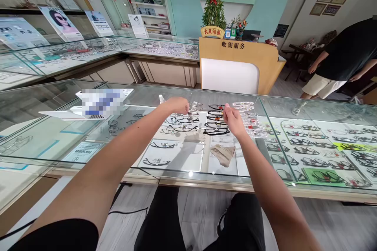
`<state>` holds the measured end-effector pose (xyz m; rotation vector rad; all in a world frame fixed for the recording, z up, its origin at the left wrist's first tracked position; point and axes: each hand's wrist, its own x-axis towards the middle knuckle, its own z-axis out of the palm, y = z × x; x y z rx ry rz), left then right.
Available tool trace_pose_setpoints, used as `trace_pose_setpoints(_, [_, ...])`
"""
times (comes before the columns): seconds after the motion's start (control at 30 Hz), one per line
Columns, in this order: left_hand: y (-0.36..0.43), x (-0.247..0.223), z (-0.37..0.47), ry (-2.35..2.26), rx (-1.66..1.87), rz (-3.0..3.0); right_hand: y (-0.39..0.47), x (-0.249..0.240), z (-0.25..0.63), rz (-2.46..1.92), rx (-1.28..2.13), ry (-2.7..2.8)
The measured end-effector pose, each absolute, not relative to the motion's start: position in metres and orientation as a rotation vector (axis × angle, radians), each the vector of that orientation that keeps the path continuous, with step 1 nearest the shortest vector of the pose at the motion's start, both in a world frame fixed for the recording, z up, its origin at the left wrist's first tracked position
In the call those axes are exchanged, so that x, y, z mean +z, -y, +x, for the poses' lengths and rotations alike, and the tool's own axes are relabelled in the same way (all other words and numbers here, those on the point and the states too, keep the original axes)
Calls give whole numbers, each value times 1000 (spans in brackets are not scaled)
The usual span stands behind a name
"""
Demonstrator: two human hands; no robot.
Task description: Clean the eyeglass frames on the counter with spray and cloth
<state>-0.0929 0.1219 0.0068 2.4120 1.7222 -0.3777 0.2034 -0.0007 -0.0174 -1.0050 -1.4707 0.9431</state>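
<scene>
On the glass counter, eyeglasses lie in columns. My left hand (178, 106), its fingers curled closed, is over the far end of the left column of thin-framed eyeglasses (183, 128); what it holds, if anything, is hidden. My right hand (234, 120) is closed in a pinch between the black-framed eyeglasses (216, 131) and the clear-framed eyeglasses (243, 104); I cannot make out anything in its fingers. A crumpled beige cloth (223, 154) lies nearer me. Beyond my left hand stands a small white bottle (161, 99).
An opened box, partly blurred (63, 115), sits on the counter at left. More eyeglasses (306, 150) are displayed under the glass at right. A wooden cashier desk (271, 66) is behind the counter. A person in a black shirt (350, 53) stands at far right.
</scene>
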Motion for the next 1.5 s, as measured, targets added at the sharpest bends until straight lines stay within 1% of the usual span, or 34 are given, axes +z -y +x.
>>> trace_pose_setpoints(0.2, [-118, 18, -102, -1719, -272, 2457, 1, -17, 204, -1002, 951, 1457])
trace_pose_setpoints(0.33, [-102, 40, -99, -1695, 62, 2352, -1, -20, 203, -1002, 954, 1470])
trace_pose_setpoints(0.43, [-80, 52, -78, -1538, 348, 2137, 1, -22, 201, -1034, 875, 1500])
trace_pose_setpoints(0.53, [-57, 53, -48, -1319, 717, 1786, 7, -21, 199, -1074, 694, 1614])
trace_pose_setpoints(0.67, [-37, 44, -12, -1112, 1013, 1270, 16, -21, 195, -1104, 331, 1829])
trace_pose_setpoints(0.87, [-24, 36, 14, -963, 1173, 936, 17, -24, 193, -1063, -122, 1895])
trace_pose_setpoints(1.0, [-16, 37, 22, -994, 1219, 828, 17, -22, 193, -1004, -277, 1882])
trace_pose_setpoints(1.1, [-10, 39, 27, -994, 1235, 775, 18, -22, 194, -1007, -240, 1845])
trace_pose_setpoints(1.27, [-3, 38, 23, -1014, 1285, 948, 20, -16, 202, -1013, 22, 1687])
trace_pose_setpoints(1.33, [-4, 36, 15, -1107, 1415, 1121, 19, -10, 208, -991, 202, 1540])
trace_pose_setpoints(1.4, [-7, 31, 5, -1156, 1627, 1324, 17, -2, 215, -936, 414, 1389])
trace_pose_setpoints(1.47, [-11, 26, -5, -1086, 1777, 1525, 16, 6, 220, -879, 586, 1293])
trace_pose_setpoints(1.5, [-12, 24, -10, -1030, 1790, 1614, 16, 10, 222, -859, 642, 1267])
